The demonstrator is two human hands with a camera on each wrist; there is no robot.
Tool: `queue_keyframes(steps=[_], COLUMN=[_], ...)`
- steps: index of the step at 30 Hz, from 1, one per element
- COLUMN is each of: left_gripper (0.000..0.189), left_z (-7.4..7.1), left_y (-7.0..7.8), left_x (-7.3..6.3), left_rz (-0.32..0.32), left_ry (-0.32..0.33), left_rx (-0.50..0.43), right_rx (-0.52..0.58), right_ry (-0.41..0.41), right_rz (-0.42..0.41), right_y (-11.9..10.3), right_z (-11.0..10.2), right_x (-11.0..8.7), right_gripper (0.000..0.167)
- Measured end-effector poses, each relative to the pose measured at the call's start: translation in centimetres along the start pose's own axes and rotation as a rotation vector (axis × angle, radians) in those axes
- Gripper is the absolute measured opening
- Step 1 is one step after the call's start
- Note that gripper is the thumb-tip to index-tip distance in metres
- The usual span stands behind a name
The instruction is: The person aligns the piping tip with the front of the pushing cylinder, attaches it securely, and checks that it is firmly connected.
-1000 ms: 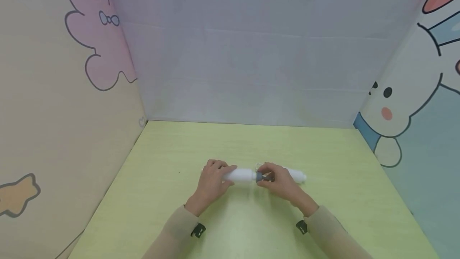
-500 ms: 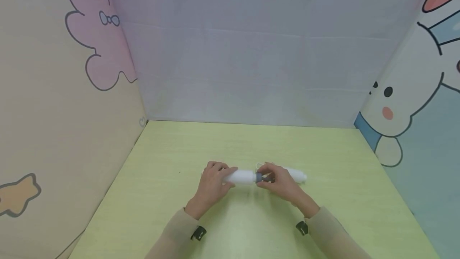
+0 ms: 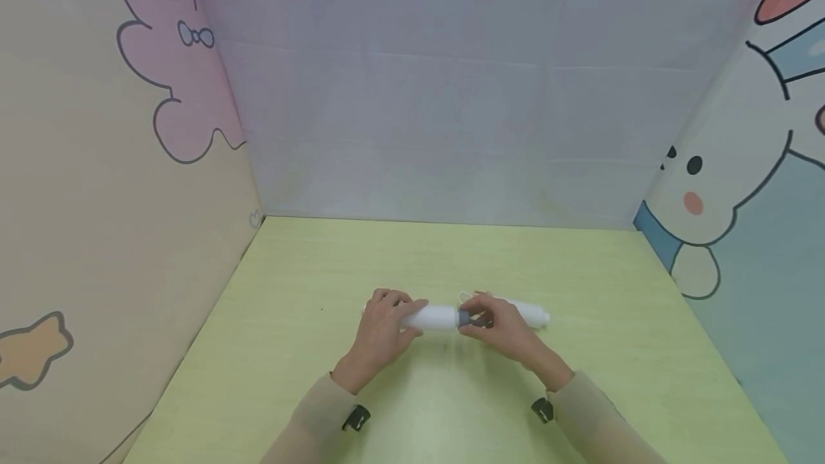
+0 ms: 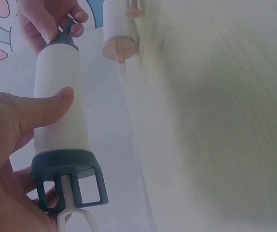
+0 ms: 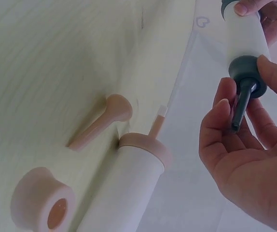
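My left hand [image 3: 380,324] grips the white barrel [image 3: 432,317] of a syringe-like piping tube, held sideways above the table. In the left wrist view the thumb lies along the barrel, and a dark green open-framed end [image 4: 63,164] with a white rod through it is near my palm. At the other end sits a dark green cap with a narrow nozzle [image 5: 244,92]. The thumb and fingers of my right hand [image 3: 505,328] hold this cap, the nozzle pointing into the curled fingers. Cap and barrel meet with no visible gap in the right wrist view.
A second white tube [image 3: 531,314] with a pink end lies just behind my right hand. Near it on the pale yellow-green table [image 3: 438,407] are a loose pink nozzle [image 5: 107,116] and a pink collar [image 5: 30,203]. Walls with cartoon prints enclose the table's sides.
The left hand and barrel have shifted very slightly right and toward me, so the barrel now sits closer to the dark green cap. The right hand stays nearly still, still holding the cap.
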State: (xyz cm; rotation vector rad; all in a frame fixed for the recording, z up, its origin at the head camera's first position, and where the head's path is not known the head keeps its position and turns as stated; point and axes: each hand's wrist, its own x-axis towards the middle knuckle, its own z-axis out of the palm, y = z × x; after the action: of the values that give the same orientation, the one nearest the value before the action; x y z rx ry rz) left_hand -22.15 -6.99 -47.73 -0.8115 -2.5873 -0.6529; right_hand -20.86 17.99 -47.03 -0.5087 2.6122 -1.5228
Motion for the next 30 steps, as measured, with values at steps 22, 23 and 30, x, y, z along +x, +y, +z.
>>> queue_keyframes(steps=[22, 23, 30], left_gripper=[0.047, 0.047, 0.047], left_z=[-0.02, -0.06, -0.08], left_y=[0.24, 0.27, 0.29], left_x=[0.02, 0.02, 0.04], left_rz=[0.019, 0.02, 0.028], left_ry=[0.016, 0.018, 0.023], left_rx=[-0.001, -0.006, 0.001], right_rx=[0.057, 0.049, -0.01], right_ry=[-0.048, -0.047, -0.042], right_rz=[0.175, 0.174, 0.113], right_y=[0.28, 0.31, 0.63], right_z=[0.06, 0.08, 0.28], right_x=[-0.04, 0.01, 0.25], right_gripper=[0.035, 0.035, 0.042])
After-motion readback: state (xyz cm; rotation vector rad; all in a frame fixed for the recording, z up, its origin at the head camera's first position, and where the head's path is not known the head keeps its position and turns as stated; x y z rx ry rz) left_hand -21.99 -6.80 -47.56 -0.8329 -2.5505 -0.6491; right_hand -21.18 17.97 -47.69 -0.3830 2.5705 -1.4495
